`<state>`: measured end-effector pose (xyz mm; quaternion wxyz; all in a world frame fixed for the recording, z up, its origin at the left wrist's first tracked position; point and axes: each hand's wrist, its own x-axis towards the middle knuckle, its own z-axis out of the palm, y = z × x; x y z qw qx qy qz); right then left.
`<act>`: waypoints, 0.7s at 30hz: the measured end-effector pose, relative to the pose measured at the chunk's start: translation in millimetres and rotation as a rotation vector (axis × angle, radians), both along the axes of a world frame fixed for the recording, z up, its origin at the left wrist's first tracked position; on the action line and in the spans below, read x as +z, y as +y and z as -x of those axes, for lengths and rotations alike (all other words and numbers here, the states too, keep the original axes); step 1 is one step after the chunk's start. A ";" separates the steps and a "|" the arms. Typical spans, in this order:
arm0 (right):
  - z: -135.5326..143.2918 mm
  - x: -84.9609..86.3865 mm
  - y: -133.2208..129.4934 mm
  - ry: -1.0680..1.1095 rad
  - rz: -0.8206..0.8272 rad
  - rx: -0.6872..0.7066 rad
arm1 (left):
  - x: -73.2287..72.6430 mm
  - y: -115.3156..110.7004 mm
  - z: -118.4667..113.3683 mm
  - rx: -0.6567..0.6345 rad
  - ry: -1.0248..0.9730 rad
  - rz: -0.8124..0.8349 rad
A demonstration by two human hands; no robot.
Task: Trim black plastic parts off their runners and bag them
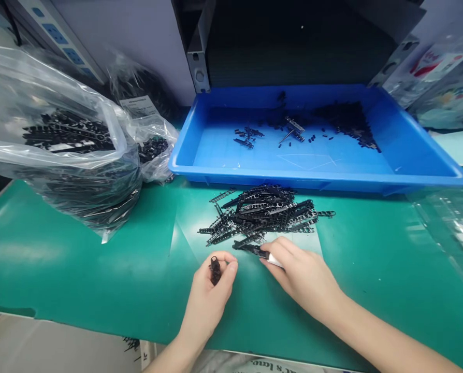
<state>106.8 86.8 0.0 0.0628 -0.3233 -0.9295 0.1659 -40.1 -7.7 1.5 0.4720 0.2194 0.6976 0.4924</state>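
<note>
My left hand [212, 290] is closed around a black plastic part [215, 270], whose looped end sticks up between thumb and fingers. To its right, my right hand [299, 269] is closed on a small white object [274, 260], mostly hidden by the fingers. Its fingertips also meet a black plastic strip [250, 247] at the near edge of the heap; whether they grip it, I cannot tell. Just beyond both hands lies the heap of black ladder-like plastic strips [262, 210], jumbled on a pale sheet on the green table.
A blue tray [320, 178] behind the heap holds small black pieces and a metal-looking part [293, 127]. An open clear bag [80, 191] of black strips stands at left, a smaller bag [154, 150] beside it. Clear plastic packaging [449, 223] lies at right.
</note>
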 end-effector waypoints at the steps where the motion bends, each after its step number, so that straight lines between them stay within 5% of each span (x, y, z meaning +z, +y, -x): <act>1: -5.7 3.3 2.3 0.032 0.040 0.024 | 1.0 0.3 1.2 -0.011 0.067 -0.007; 5: -24.4 16.5 9.4 0.191 0.308 0.164 | 5.4 5.1 5.9 -0.186 0.202 -0.093; 9: -25.8 17.8 6.2 0.282 0.520 0.199 | 5.1 8.5 1.9 -0.463 -0.193 -0.012; 14: -21.7 8.9 -8.7 0.291 0.451 -0.086 | 1.3 7.1 -5.5 -0.245 -0.366 0.034; 17: -20.6 8.2 -18.9 0.239 0.427 -0.082 | -0.4 6.2 -7.1 -0.159 -0.312 0.023; 21: -17.1 9.0 -26.7 0.209 0.346 -0.034 | -0.9 5.8 -9.1 -0.199 -0.208 0.029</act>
